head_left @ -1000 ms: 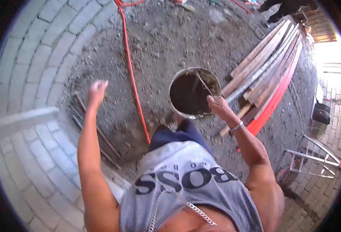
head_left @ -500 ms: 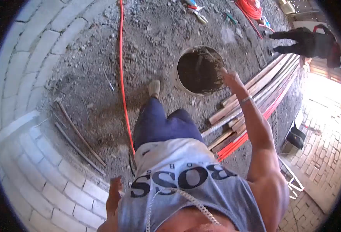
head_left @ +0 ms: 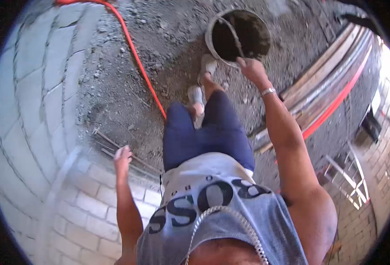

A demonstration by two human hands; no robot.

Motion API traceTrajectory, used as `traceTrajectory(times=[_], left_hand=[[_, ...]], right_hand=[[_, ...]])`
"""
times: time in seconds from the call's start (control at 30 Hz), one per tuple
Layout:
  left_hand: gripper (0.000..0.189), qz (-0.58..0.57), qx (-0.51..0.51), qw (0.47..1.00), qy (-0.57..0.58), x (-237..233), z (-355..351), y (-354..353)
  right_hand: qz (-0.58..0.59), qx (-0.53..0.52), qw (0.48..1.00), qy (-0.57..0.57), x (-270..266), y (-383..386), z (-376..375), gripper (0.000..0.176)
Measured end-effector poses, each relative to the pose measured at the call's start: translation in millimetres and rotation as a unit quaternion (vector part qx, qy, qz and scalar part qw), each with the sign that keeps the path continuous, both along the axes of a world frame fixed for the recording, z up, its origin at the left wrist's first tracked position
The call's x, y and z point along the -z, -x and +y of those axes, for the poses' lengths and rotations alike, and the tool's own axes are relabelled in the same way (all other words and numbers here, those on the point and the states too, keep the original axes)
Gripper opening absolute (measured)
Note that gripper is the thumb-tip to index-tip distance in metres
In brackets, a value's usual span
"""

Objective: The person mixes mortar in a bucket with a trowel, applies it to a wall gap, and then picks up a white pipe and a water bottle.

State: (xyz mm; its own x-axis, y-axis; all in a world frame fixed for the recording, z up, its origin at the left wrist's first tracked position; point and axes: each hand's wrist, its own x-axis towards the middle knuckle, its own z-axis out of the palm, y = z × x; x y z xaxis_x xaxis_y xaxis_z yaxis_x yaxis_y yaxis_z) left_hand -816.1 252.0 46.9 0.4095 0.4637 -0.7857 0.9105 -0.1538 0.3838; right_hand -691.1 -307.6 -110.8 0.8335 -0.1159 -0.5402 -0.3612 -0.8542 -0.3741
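My right hand is closed around the handle of a round, pale bucket. The handle crosses the bucket's mouth, and the inside looks dark; what it contains I cannot make out. The bucket is just past my feet, over the dirt floor. Out to the side hangs my left hand, fingers loosely curled with nothing visible in them. Behind it are thin rods or sticks lying near the block wall.
An orange hose runs along the gravelly ground at left. Pale block walls curve round the left side. Long wooden boards and an orange-red strip lie at right. A white metal frame stands near the brick paving.
My view has shifted, and the bucket sits higher in it. My left arm has swung outward, bringing that hand into clear view. Both feet now show; the right hand stays at the bucket.
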Motion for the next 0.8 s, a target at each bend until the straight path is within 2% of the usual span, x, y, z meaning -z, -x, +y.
traceTrajectory(times=[0.03, 0.07, 0.1, 0.13, 0.2, 0.23, 0.27, 0.3, 0.37, 0.43, 0.47, 0.53, 0.57, 0.6, 0.63, 0.67, 0.73, 0.77, 0.8], left_hand=[[0.031, 0.078, 0.049, 0.995, 0.033, 14, -6, -4], [0.033, 0.119, 0.178, 0.977, 0.005, 33, -15, -9], [0.038, 0.110, 0.303, 0.947, -0.013, 46, -22, -20], [0.043, 0.091, 0.399, 0.911, -0.055, 28, -55, -58], [0.045, 0.041, 0.403, 0.912, -0.069, 18, -77, -116], [0.047, 0.021, 0.402, 0.911, -0.091, 23, -73, -143], [0.049, 0.000, 0.389, 0.917, -0.091, 16, -77, -175], [0.049, -0.023, 0.378, 0.918, -0.118, 18, -70, -203], [0.051, -0.073, 0.360, 0.918, -0.151, 29, -54, -257], [0.051, -0.108, 0.335, 0.920, -0.173, 39, -36, -317], [0.050, -0.120, 0.319, 0.922, -0.182, 43, -29, -349], [0.045, -0.178, 0.378, 0.874, -0.249, 43, -20, -411], [0.043, -0.179, 0.372, 0.875, -0.254, 46, -15, -441], [0.040, -0.179, 0.367, 0.876, -0.258, 53, -10, -471], [0.040, -0.195, 0.312, 0.901, -0.231, 65, -3, -500], [0.039, -0.207, 0.254, 0.923, -0.203, 78, 6, -526], [0.041, -0.214, 0.172, 0.956, -0.104, 99, 13, -581], [0.041, -0.214, 0.174, 0.956, -0.103, 106, 12, -603], [0.044, -0.248, 0.145, 0.957, -0.048, 113, 9, -624]], right_hand=[[0.020, -0.066, 0.996, -0.048, 4, -9, -5, 0.047], [0.066, -0.029, 0.995, -0.073, 2, -9, 6, 0.051], [0.111, 0.001, 0.988, -0.110, -4, 3, 27, 0.055], [0.072, 0.073, 0.987, -0.122, -31, 2, 44, 0.064], [0.172, 0.211, 0.918, -0.289, 61, 24, 38, 0.069], [0.130, 0.243, 0.910, -0.309, 36, 9, 40, 0.071], [0.194, 0.319, 0.866, -0.334, 42, -5, 39, 0.067], [0.131, 0.331, 0.867, -0.348, 91, 16, 30, 0.063], [0.129, 0.321, 0.897, -0.274, 118, 20, 14, 0.059], [0.155, 0.502, 0.749, -0.405, 86, 4, 15, 0.054], [0.153, 0.498, 0.748, -0.412, 97, 6, 16, 0.054], [0.126, 0.339, 0.868, -0.339, 141, 21, 6, 0.049], [0.124, 0.341, 0.868, -0.340, 135, 18, 14, 0.049], [0.122, 0.405, 0.832, -0.359, 122, 11, 22, 0.047], [0.122, 0.467, 0.791, -0.376, 114, 8, 29, 0.045], [0.127, 0.469, 0.790, -0.374, 111, 5, 32, 0.045], [0.126, 0.551, 0.730, -0.385, 120, -3, 27, 0.039], [0.106, 0.507, 0.749, -0.414, 136, 1, 15, 0.035], [0.145, 0.584, 0.732, -0.319, 142, -21, 11, 0.034]])
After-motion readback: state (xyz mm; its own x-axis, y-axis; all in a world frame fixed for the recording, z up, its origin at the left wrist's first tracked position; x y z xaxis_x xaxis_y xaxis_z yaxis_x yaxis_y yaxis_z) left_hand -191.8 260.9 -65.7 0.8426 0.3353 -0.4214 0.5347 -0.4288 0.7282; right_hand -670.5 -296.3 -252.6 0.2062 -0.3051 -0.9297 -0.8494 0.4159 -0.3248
